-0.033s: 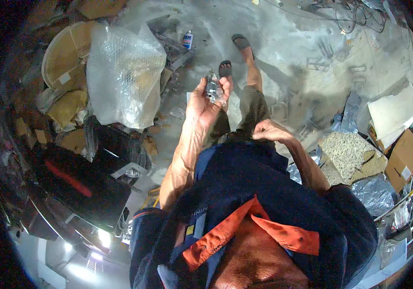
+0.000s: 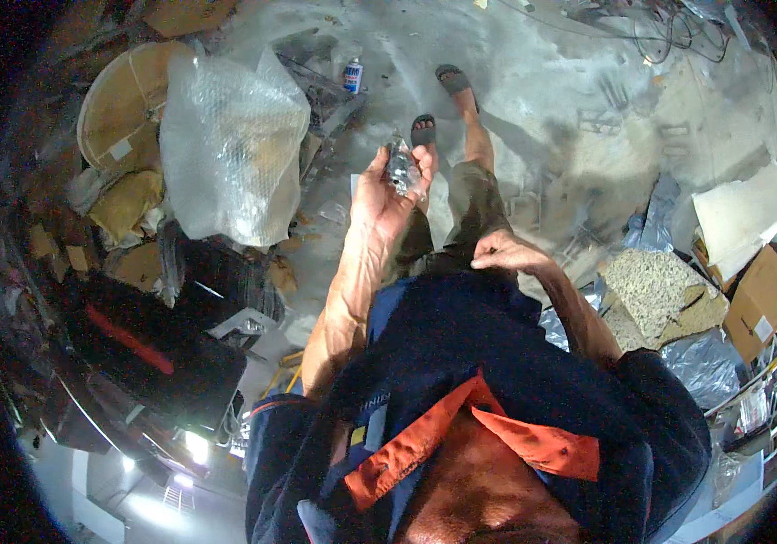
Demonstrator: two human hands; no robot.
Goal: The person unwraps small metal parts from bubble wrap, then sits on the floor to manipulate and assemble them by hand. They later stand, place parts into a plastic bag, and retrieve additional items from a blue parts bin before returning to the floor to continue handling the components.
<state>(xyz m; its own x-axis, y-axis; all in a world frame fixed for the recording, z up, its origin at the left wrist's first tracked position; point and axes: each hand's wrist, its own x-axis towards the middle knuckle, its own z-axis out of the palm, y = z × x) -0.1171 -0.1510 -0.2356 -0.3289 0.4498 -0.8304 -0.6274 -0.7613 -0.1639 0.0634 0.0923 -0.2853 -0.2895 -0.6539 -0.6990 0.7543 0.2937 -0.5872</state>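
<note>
My left hand (image 2: 390, 195) is raised in front of me, palm up, its fingers and thumb curled round a small clear, shiny object (image 2: 402, 168). The object looks like glass or transparent plastic; its exact kind does not show. Lower and to the right, my right hand (image 2: 508, 251) hovers by my dark trousers (image 2: 472, 204), just beyond the hem of my dark blue shirt (image 2: 452, 313). Its fingers are bent in and the thumb lies close against them. Whatever they may pinch is hidden.
Bubble wrap (image 2: 239, 150) covers a bulky item at left, beside a round cardboard-coloured piece (image 2: 102, 113). A small can (image 2: 353, 75) stands on the grey floor (image 2: 570, 54). At right lie a speckled foam block (image 2: 651, 295), a cardboard box (image 2: 758, 299) and plastic sheeting (image 2: 701, 367). Cables (image 2: 679, 36) trail at far right.
My right hand has shifted very slightly to the left. My left hand keeps its hold on the clear object.
</note>
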